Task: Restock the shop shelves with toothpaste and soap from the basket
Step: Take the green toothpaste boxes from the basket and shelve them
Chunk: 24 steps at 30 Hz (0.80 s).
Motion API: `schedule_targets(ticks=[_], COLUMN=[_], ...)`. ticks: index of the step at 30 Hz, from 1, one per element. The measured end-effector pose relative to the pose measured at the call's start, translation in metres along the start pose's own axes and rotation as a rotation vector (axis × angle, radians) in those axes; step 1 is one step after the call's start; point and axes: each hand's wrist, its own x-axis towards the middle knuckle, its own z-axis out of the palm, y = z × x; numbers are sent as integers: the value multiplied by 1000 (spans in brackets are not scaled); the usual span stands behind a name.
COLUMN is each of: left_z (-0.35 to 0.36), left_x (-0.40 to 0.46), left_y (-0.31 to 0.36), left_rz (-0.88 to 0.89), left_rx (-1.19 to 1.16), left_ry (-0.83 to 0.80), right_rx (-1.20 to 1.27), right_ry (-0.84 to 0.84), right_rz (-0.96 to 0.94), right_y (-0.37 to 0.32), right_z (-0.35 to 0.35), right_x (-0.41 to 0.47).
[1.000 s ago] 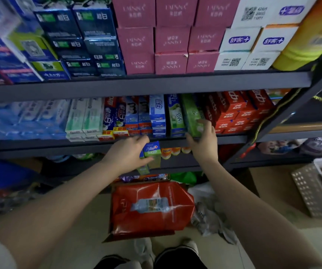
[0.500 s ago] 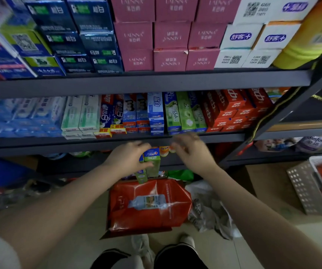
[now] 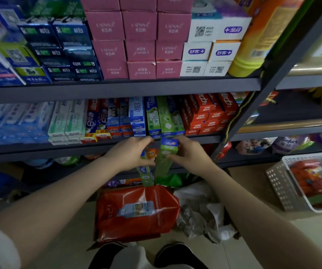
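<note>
Restocking looks well under way but unfinished. Green toothpaste boxes (image 3: 166, 121) already fill a row on the middle shelf (image 3: 101, 146) at frame centre. Just below its edge, the right hand (image 3: 187, 152) grasps one more green box (image 3: 167, 150), while the left hand (image 3: 131, 154) grips another green box (image 3: 143, 172); neither is shelved yet. At the right edge, the white basket (image 3: 278, 189) still holds red packs.
</note>
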Motion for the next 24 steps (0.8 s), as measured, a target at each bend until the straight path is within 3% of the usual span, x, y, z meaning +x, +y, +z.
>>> schedule_targets(ticks=[5,8,14,24], left_z=[-1,-1,3,20], left_x=[3,5,0,-7], left_y=[-1,-1,-6,-21], left_rz=[0,-22,-12,-102], left_rx=[31,17,1,-26], left_ry=[24,39,108,6], right_rx=[168,26,-703,-848], right_ry=[313,384,118,-16], right_rz=[-31,-104,-30,135], right_y=[-23,-33,15,62], right_z=[-66,-81,-26,1], right_x=[-9,0,18,41])
